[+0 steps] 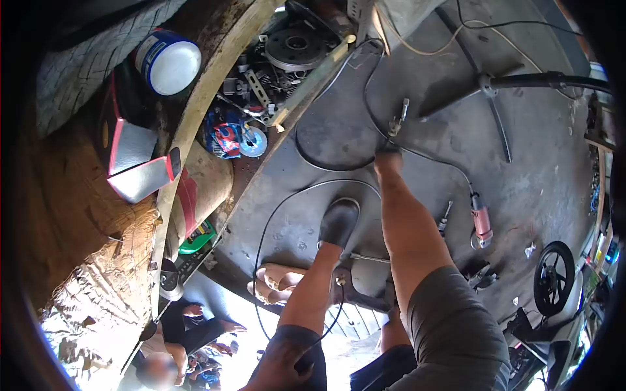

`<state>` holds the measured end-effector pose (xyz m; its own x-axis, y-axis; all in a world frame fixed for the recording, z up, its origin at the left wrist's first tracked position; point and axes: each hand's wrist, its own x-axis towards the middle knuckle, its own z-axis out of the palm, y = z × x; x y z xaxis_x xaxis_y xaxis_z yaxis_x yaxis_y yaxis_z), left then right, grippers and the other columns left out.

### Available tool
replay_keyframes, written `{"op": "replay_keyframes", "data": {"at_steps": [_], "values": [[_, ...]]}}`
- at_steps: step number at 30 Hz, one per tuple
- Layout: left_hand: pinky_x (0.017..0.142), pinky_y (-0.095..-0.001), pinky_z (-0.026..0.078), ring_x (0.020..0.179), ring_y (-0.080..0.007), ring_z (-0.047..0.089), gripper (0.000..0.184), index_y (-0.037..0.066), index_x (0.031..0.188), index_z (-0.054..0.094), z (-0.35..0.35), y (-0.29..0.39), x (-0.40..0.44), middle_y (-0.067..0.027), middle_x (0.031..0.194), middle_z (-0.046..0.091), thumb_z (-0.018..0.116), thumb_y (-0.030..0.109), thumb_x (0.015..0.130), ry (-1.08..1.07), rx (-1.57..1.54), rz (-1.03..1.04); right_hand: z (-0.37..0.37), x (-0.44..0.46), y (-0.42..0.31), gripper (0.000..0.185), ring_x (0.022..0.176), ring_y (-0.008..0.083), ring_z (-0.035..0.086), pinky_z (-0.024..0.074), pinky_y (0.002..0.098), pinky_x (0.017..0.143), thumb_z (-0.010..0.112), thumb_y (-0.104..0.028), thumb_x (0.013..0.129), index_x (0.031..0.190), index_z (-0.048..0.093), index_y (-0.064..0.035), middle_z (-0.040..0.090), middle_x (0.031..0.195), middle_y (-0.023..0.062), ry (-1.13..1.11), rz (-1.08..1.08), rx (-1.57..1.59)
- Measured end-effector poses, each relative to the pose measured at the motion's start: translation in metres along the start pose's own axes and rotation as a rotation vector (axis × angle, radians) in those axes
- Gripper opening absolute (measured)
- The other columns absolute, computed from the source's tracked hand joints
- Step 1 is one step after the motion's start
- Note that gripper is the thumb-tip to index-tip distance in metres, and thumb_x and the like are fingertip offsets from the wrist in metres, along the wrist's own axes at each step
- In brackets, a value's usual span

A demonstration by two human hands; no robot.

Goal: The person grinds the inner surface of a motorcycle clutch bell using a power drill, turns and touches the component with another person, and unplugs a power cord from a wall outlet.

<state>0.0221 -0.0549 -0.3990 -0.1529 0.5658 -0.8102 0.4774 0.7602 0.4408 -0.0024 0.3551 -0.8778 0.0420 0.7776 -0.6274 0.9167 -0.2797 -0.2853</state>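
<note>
My right hand [388, 158], at the end of the outstretched arm, is closed at a metal clamp-like tool [398, 121] on a black cable, just above the floor. Its fingers are mostly hidden by the wrist. My left hand [280, 360] lies low over my dark-clothed knee, its fingers curled around a black cable [263, 244] that loops across the floor. A thin part of the cable rises from this hand to a small metal end [340, 281]. My shoe [340, 221] rests on the floor between the hands.
A pink angle grinder [481, 225] lies right of my arm. A metal stand [489, 85] spreads its legs at the upper right. A black wheel [554, 279] is at the right, sandals [277, 281] near my foot. Metal parts [297, 49] fill a wooden bin. Another person [173, 345] sits lower left.
</note>
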Motion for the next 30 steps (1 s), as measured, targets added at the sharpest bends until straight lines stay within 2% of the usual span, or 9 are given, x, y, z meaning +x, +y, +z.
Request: {"op": "replay_keyframes", "data": {"at_steps": [2, 4, 5, 9, 11, 14, 18, 24, 30], "values": [[0.101, -0.0469, 0.042, 0.111, -0.0331, 0.058, 0.047, 0.013, 0.122, 0.068, -0.002, -0.003, 0.005, -0.0107, 0.117, 0.065, 0.072, 0.036, 0.081, 0.017, 0.011, -0.025, 0.009, 0.021, 0.013, 0.031, 0.074, 0.0353, 0.067, 0.0547, 0.0426, 0.070, 0.070, -0.020, 0.080, 0.100, 0.065, 0.0023, 0.071, 0.101, 0.0213, -0.135, -0.132, -0.191], [0.103, -0.0489, 0.040, 0.112, -0.0333, 0.057, 0.045, 0.012, 0.119, 0.069, -0.005, 0.004, -0.001, -0.0112, 0.117, 0.065, 0.071, 0.036, 0.081, 0.016, 0.009, -0.037, -0.030, -0.023, 0.003, 0.023, 0.062, 0.0297, 0.062, 0.0536, 0.0404, 0.059, 0.063, -0.016, 0.083, 0.099, 0.061, 0.0016, 0.068, 0.088, 0.0193, -0.003, -0.106, 0.210], [0.104, -0.0499, 0.039, 0.113, -0.0335, 0.057, 0.044, 0.012, 0.118, 0.070, -0.007, 0.011, -0.004, -0.0114, 0.117, 0.064, 0.071, 0.036, 0.081, 0.018, 0.004, -0.033, -0.058, -0.054, -0.009, 0.017, 0.058, 0.0219, 0.057, 0.0519, 0.0339, 0.053, 0.057, -0.010, 0.086, 0.101, 0.056, -0.0018, 0.060, 0.078, 0.0135, -0.118, 0.117, 0.823], [0.107, -0.0538, 0.035, 0.116, -0.0341, 0.054, 0.041, 0.011, 0.114, 0.072, -0.021, 0.046, -0.005, -0.0124, 0.117, 0.064, 0.071, 0.035, 0.080, 0.072, -0.014, 0.032, -0.177, -0.149, -0.020, 0.022, 0.049, 0.0126, 0.045, 0.0387, 0.0263, 0.042, 0.049, -0.012, 0.098, 0.119, 0.054, -0.0076, 0.054, 0.078, 0.0056, -0.366, 0.128, 1.212], [0.110, -0.0549, 0.032, 0.117, -0.0352, 0.053, 0.044, 0.009, 0.115, 0.071, -0.026, 0.062, -0.004, -0.0142, 0.119, 0.063, 0.070, 0.036, 0.080, 0.150, -0.006, 0.073, -0.252, -0.212, -0.038, 0.023, 0.051, 0.0109, 0.043, 0.0376, 0.0256, 0.042, 0.051, -0.017, 0.100, 0.120, 0.057, -0.0075, 0.053, 0.075, 0.0046, -0.381, 0.160, 1.151], [0.116, -0.0572, 0.021, 0.127, -0.0386, 0.046, 0.058, 0.002, 0.126, 0.063, -0.031, 0.077, 0.000, -0.0202, 0.132, 0.055, 0.066, 0.040, 0.081, 0.255, 0.048, 0.085, -0.343, -0.283, -0.049, 0.027, 0.053, 0.0100, 0.046, 0.0377, 0.0235, 0.044, 0.053, -0.016, 0.102, 0.126, 0.057, -0.0048, 0.057, 0.079, 0.0046, -0.639, -0.038, 1.036], [0.117, -0.0578, 0.020, 0.134, -0.0409, 0.041, 0.069, -0.002, 0.133, 0.055, -0.033, 0.098, -0.001, -0.0216, 0.145, 0.044, 0.064, 0.042, 0.082, 0.486, 0.258, 0.175, -0.449, -0.352, -0.098, 0.022, 0.065, 0.0160, 0.054, 0.0457, 0.0255, 0.058, 0.054, -0.007, 0.100, 0.121, 0.059, -0.0016, 0.060, 0.080, 0.0097, -0.730, -0.462, 1.040], [0.111, -0.0550, 0.032, 0.136, -0.0443, 0.038, 0.090, 0.002, 0.150, 0.035, -0.052, 0.106, 0.007, -0.0253, 0.155, 0.031, 0.067, 0.043, 0.076, 0.578, 0.283, 0.126, -0.608, -0.474, -0.246, 0.030, 0.062, 0.0166, 0.054, 0.0475, 0.0280, 0.058, 0.057, -0.014, 0.101, 0.126, 0.056, 0.0022, 0.060, 0.078, 0.0099, -0.720, -0.753, 1.099], [0.095, -0.0522, 0.046, 0.115, -0.0422, 0.054, 0.065, 0.004, 0.136, 0.053, -0.108, 0.093, -0.040, -0.0235, 0.137, 0.049, 0.065, 0.038, 0.081, 0.714, 0.074, 0.055, -0.718, -0.564, -0.396, 0.034, 0.058, 0.0145, 0.049, 0.0476, 0.0297, 0.053, 0.057, -0.017, 0.099, 0.128, 0.054, 0.0021, 0.054, 0.073, 0.0071, -0.412, -0.962, 1.029]]}}
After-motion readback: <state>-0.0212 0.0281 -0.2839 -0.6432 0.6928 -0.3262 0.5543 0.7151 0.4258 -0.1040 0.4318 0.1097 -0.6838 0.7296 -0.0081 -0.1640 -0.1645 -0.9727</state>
